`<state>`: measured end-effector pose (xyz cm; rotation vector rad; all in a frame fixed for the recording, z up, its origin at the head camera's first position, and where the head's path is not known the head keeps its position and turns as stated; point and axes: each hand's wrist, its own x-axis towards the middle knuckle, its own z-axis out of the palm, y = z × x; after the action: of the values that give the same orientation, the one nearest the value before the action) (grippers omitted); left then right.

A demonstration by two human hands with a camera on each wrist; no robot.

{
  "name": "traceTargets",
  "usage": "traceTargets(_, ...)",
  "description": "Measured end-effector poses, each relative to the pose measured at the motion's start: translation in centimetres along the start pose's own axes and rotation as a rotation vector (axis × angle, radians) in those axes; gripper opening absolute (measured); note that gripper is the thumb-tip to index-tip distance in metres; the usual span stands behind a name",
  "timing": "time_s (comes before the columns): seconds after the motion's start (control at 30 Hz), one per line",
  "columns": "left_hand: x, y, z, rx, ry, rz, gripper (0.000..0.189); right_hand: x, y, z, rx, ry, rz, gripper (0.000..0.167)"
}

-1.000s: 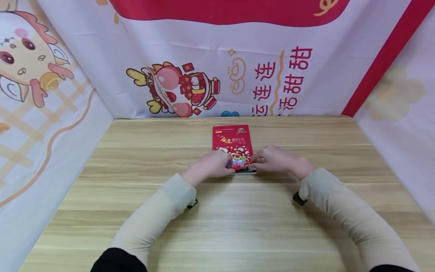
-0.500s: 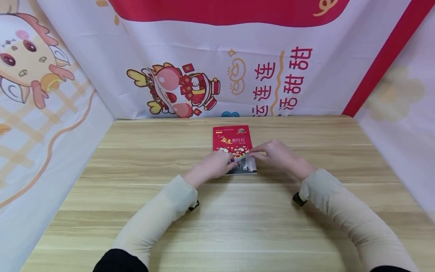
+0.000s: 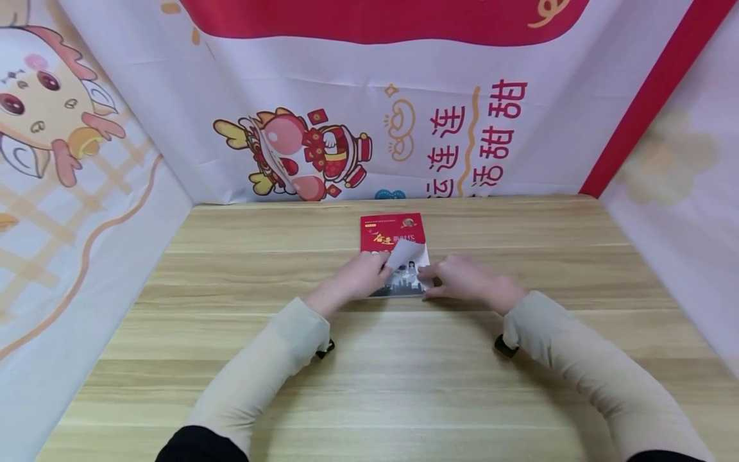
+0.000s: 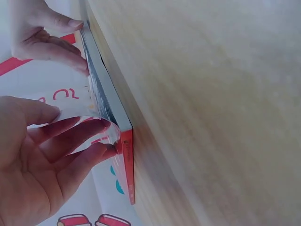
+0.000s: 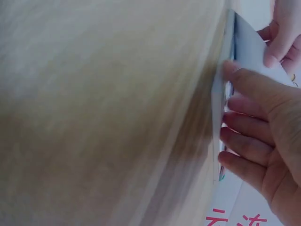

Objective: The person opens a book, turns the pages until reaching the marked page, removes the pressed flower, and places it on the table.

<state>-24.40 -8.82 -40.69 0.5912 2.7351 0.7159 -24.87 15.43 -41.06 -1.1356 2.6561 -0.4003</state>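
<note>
A thin book (image 3: 385, 226) with a red printed cover lies flat near the back of the table. Its front cover (image 3: 405, 253) is lifted at the near right corner and curls back, pale inner side up. Below it shows a grey-and-white printed page (image 3: 406, 283). My left hand (image 3: 364, 276) pinches the lifted cover, thumb on the inner side and fingers underneath, as the left wrist view shows. At the book's near right corner, my right hand (image 3: 462, 277) touches the edge; in the right wrist view its fingers (image 5: 249, 143) lie extended along the book's side.
The wooden table (image 3: 381, 385) spreads around the book. A printed cloth backdrop (image 3: 335, 77) hangs right behind its far edge, and more printed cloth (image 3: 86, 256) runs along both sides.
The front cover has risen from a slightly lifted corner to a fold curling back. My right hand has let go of it and moved down to the book's near right corner.
</note>
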Motion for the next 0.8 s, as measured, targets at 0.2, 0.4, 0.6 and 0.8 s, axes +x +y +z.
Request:
traceTargets(0.2,-0.2,-0.2,-0.4,-0.15,0.104,-0.077,0.075,-0.1,0.0,-0.2,0.048,-0.021,0.012,0.043)
traceTargets(0.4,-0.4,0.1,-1.1,-0.212,0.219,-0.085,0.1,0.1,0.2,-0.3,0.059,-0.04,0.019,0.042)
traceTargets(0.6,-1.0,0.2,-1.6,0.04,0.274,-0.033,0.103,0.2,0.2,-0.3,0.05,-0.05,0.018,0.042)
traceTargets(0.8,-1.3,0.3,-1.9,0.311,0.261,-0.01,0.1,0.2,0.3,-0.1,0.041,-0.032,-0.002,0.041)
